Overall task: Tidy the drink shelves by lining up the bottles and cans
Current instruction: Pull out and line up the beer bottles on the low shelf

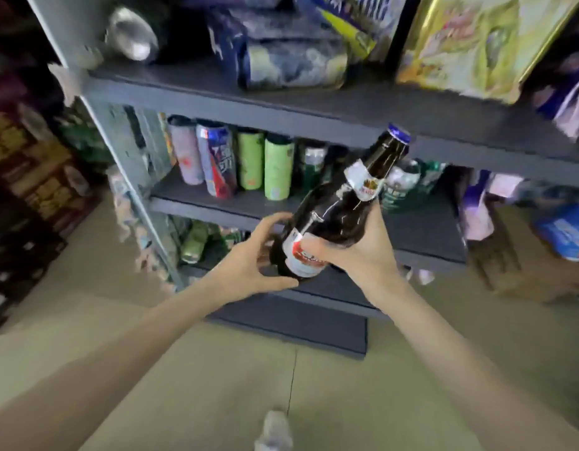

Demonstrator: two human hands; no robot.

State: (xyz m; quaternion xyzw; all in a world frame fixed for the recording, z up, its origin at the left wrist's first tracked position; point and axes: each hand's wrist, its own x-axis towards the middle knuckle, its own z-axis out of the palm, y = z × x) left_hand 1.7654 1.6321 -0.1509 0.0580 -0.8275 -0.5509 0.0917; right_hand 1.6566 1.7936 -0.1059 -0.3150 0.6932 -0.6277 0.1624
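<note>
Here both hands [249, 258] [363, 252] grip a glossy brown glass bottle [333, 213].

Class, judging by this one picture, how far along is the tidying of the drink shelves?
Looks done: cans stand in a row on the middle shelf. In hand: both hands, left hand and right hand, hold a brown bottle, tilted, off the shelf. Left: placing it; lower shelf cans look tipped.

Grey shelf [216, 203] carries upright cans [278, 170].
</note>
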